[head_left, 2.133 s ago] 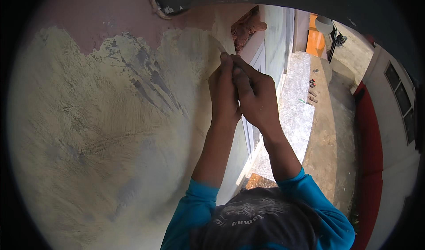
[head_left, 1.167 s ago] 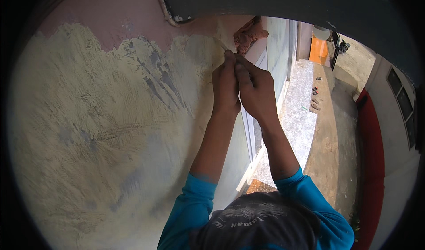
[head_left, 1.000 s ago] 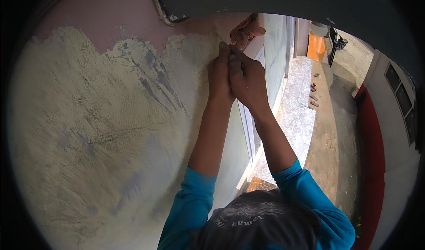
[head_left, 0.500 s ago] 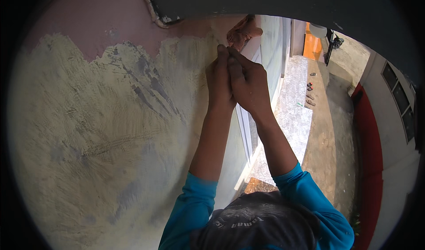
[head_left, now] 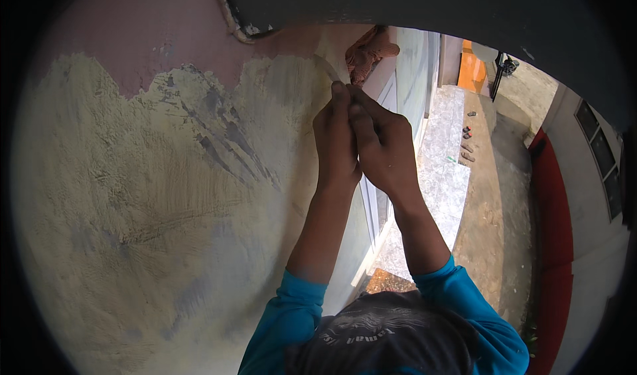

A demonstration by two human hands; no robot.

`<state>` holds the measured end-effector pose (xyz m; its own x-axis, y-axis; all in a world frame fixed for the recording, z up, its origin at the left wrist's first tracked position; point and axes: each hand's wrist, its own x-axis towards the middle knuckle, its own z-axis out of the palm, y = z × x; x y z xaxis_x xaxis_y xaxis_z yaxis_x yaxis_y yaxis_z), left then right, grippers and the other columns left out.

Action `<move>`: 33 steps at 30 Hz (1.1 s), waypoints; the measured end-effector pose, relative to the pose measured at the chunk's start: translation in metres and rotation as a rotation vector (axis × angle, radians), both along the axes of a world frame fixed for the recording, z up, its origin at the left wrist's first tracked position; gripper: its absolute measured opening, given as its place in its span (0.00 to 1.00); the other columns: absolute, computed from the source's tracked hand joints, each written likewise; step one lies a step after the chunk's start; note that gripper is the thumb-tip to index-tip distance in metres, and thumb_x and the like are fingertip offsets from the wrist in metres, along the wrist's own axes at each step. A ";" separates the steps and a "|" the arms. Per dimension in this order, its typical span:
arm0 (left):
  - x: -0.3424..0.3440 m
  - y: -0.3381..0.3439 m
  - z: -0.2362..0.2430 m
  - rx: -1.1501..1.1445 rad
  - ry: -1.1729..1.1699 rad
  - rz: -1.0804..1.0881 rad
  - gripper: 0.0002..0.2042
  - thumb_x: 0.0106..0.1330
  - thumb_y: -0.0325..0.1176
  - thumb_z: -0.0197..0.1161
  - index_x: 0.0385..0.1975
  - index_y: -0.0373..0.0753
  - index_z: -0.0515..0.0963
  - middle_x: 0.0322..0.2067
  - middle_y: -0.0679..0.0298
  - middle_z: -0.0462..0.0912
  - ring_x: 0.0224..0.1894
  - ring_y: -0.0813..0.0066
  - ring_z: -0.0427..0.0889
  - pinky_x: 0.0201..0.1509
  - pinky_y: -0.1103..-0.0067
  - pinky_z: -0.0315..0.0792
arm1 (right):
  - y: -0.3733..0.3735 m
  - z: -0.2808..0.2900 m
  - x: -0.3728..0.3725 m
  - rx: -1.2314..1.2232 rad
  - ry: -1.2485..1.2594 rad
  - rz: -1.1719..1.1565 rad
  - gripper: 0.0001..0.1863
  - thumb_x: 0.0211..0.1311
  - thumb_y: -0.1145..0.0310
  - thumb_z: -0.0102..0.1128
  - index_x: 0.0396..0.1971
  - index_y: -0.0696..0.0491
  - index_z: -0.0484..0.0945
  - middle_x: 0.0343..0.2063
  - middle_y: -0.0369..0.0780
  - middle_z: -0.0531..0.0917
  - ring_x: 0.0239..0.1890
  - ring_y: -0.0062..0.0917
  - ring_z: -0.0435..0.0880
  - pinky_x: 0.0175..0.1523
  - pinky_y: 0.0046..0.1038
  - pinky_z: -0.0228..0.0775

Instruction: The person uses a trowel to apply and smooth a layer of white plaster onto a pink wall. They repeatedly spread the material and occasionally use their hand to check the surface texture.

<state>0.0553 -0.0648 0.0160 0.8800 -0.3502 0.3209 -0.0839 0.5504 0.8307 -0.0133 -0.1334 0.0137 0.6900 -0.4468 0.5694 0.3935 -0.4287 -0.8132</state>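
My left hand [head_left: 336, 136] and right hand [head_left: 386, 139] are pressed together, raised beside the wall, with thumbs and fingers pinched. A thin, pale, curved strip [head_left: 325, 67] sticks up from my left fingertips toward the wall. Its lower part is hidden, and its exact kind is unclear. My right fingers are closed against the left ones; what they hold, if anything, does not show. Just beyond my fingertips sits a crumpled reddish-brown cloth [head_left: 367, 52]. To the left spreads the wall [head_left: 152, 196], coated in rough cream-grey filler below a pinkish painted band [head_left: 142, 40].
A dark overhead slab [head_left: 424, 3] crosses the top, close above my hands. Window frames [head_left: 375, 212] line the wall's right side. Far below run a pale tiled strip [head_left: 434, 196], several sandals [head_left: 467, 146] and a concrete path [head_left: 494, 242]. A red barrier [head_left: 554, 242] stands at right.
Both hands have come slightly down and right, still together. The pale curved strip now shows above my left fingertips. The cloth looks shifted slightly right.
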 end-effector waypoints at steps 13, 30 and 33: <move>-0.005 0.000 0.011 0.051 -0.011 0.022 0.24 0.89 0.53 0.56 0.38 0.37 0.81 0.30 0.72 0.78 0.32 0.85 0.76 0.36 0.80 0.72 | 0.006 0.001 0.008 0.061 -0.079 -0.049 0.24 0.79 0.64 0.54 0.66 0.60 0.84 0.34 0.59 0.91 0.38 0.48 0.96 0.48 0.41 0.85; -0.001 0.000 0.002 0.026 -0.054 -0.047 0.25 0.89 0.54 0.54 0.38 0.36 0.80 0.30 0.70 0.77 0.32 0.84 0.74 0.35 0.77 0.71 | 0.000 0.005 -0.001 0.010 -0.022 -0.021 0.25 0.83 0.64 0.53 0.71 0.60 0.82 0.45 0.54 0.95 0.50 0.31 0.95 0.58 0.31 0.82; 0.005 -0.003 -0.001 0.018 -0.082 0.021 0.25 0.89 0.53 0.53 0.38 0.36 0.80 0.29 0.70 0.76 0.31 0.83 0.74 0.34 0.76 0.71 | -0.002 0.003 0.003 -0.051 0.029 -0.086 0.26 0.83 0.63 0.54 0.71 0.60 0.82 0.38 0.50 0.95 0.41 0.25 0.93 0.49 0.29 0.82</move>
<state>0.0607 -0.0676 0.0150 0.8583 -0.3383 0.3858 -0.1630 0.5332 0.8301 -0.0107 -0.1358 0.0169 0.6667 -0.4760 0.5735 0.3304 -0.5009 -0.7999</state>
